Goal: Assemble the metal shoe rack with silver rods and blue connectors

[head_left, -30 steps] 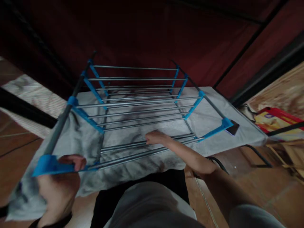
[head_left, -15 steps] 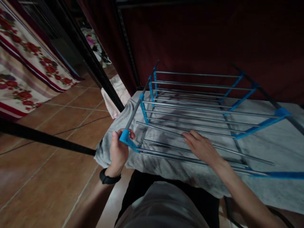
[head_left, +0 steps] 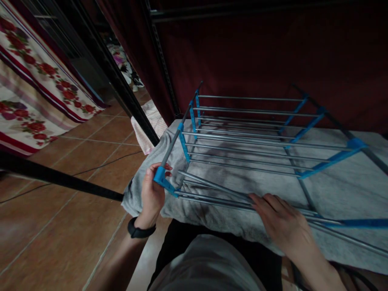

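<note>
A rack (head_left: 257, 142) of thin grey metal tubes and blue plastic brackets lies on its side on a grey blanket. At its near left corner, my left hand (head_left: 153, 194) is closed around the blue bracket (head_left: 161, 178) and the tube end there. My right hand (head_left: 280, 220) grips a loose metal tube (head_left: 209, 184), which slants across the near part of the rack. One end of this tube points to the left bracket; the other runs past my right hand to the lower right. My right fingertips are partly hidden behind the hand.
Beneath the rack, the grey blanket (head_left: 342, 194) covers a bed-like surface. Black metal posts (head_left: 121, 97) stand at the left, with a dark red curtain (head_left: 257, 52) behind. A flowered cloth (head_left: 45, 89) hangs far left over a tiled floor (head_left: 69, 210) crossed by a cable.
My right hand has moved right and nearer to me, carrying the loose tube with it. The tube's left end has come closer to the left bracket. My left hand stays at the corner.
</note>
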The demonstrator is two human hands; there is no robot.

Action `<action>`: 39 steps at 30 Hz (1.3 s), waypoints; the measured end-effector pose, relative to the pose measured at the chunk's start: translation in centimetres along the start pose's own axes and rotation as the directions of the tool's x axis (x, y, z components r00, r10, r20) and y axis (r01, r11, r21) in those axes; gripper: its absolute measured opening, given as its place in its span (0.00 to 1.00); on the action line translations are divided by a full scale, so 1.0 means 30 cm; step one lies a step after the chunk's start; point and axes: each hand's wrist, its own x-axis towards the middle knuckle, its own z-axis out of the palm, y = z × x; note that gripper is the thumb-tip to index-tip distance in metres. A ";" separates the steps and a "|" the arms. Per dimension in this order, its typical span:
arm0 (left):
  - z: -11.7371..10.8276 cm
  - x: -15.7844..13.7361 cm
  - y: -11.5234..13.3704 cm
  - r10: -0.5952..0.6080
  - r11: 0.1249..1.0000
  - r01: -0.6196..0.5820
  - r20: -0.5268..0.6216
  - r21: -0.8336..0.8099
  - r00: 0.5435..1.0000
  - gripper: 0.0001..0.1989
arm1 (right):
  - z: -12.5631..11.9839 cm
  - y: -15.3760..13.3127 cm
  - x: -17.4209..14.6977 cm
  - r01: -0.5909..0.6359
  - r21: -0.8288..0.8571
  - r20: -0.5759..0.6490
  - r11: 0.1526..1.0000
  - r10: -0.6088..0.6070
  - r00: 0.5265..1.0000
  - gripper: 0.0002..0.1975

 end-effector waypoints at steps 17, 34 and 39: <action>-0.053 -0.012 -0.092 -0.185 0.982 0.178 0.140 0.065 0.973 0.29 | 0.095 -0.065 0.019 0.013 0.040 0.061 0.999 -0.015 0.998 0.19; -0.047 -0.017 -0.096 -0.177 0.978 0.156 0.150 0.139 0.973 0.28 | 0.107 -0.059 0.022 0.063 0.076 -0.031 0.995 -0.061 0.998 0.20; -0.049 -0.015 -0.095 -0.208 0.967 0.176 0.168 0.185 0.964 0.31 | 0.106 -0.060 0.024 0.061 0.072 -0.055 0.996 -0.057 0.997 0.20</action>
